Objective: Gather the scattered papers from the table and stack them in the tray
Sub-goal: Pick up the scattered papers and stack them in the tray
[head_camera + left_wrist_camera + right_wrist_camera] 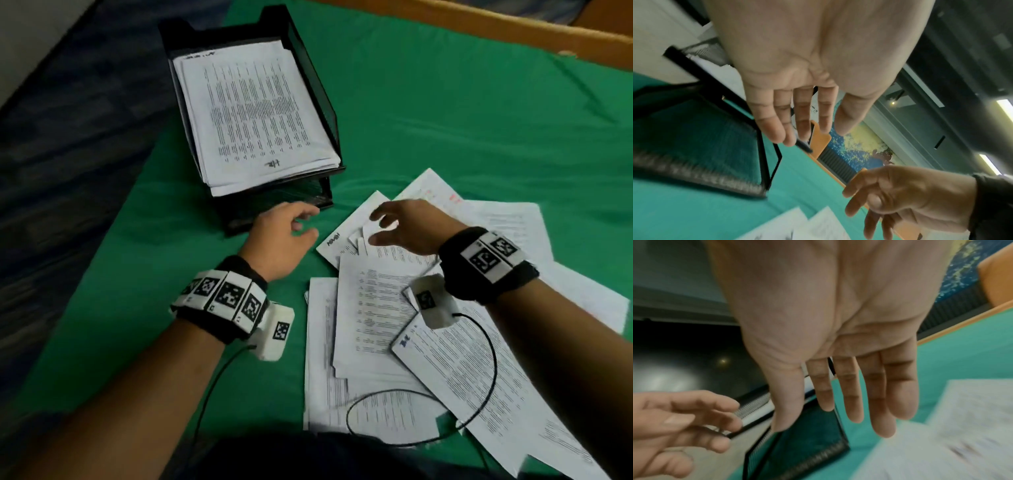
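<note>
A black two-tier mesh tray [318, 85] stands at the back left of the green table, with a stack of printed papers [253, 113] in its top tier. Several loose printed sheets [376, 308] lie overlapping at the front right. My left hand [301, 222] hovers just in front of the tray's lower tier, fingers relaxed and empty. My right hand [387, 226] hangs over the far end of the loose sheets, fingers spread, holding nothing. The left wrist view shows an empty left palm [801, 123] beside the tray [694, 175]. In the right wrist view the right hand [859, 394] is bare above blurred papers [941, 443].
Green cloth [445, 120] covers the table, with a wooden rim [479, 24] along the far side. The table's left edge drops to dark carpet [68, 137]. A black wrist-camera cable [479, 394] loops over the near sheets.
</note>
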Motion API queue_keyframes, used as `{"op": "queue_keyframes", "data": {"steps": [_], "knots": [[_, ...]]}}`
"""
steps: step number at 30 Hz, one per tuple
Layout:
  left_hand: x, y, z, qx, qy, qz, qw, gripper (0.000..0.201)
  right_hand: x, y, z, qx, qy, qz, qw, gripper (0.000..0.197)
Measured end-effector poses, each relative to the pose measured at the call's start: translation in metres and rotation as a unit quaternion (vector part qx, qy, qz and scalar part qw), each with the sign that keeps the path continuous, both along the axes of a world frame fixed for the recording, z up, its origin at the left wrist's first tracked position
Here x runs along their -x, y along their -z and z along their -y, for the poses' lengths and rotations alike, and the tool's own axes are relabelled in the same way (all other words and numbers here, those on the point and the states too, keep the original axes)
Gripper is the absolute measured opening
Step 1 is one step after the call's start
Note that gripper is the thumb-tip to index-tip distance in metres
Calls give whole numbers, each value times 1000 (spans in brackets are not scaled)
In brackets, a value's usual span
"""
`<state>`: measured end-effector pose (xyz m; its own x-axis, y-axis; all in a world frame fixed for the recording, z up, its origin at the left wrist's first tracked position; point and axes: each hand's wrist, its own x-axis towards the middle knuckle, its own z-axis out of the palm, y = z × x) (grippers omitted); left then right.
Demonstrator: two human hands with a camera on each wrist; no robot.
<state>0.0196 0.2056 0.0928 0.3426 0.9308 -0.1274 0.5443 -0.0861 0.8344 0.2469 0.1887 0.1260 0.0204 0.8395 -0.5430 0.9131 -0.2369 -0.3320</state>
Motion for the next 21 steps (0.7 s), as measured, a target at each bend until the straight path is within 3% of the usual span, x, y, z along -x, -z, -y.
{"op": "queue_keyframes", "data": {"steps": [4, 9, 16, 21], "knots": [[-33, 30, 55, 96, 40, -31, 994, 33, -44, 47, 63, 79, 24, 17, 996, 50], [-85, 61, 108, 171, 68, -84, 979, 35, -83, 88, 135, 107, 16, 46, 993, 46], [-163, 99, 170, 230, 75, -157, 957, 60, -112, 117, 192, -1, 78, -43, 996, 39], [-180, 97, 186, 144, 47, -164, 975, 25, -144, 113, 207, -34, 120, -76, 989, 43]]}}
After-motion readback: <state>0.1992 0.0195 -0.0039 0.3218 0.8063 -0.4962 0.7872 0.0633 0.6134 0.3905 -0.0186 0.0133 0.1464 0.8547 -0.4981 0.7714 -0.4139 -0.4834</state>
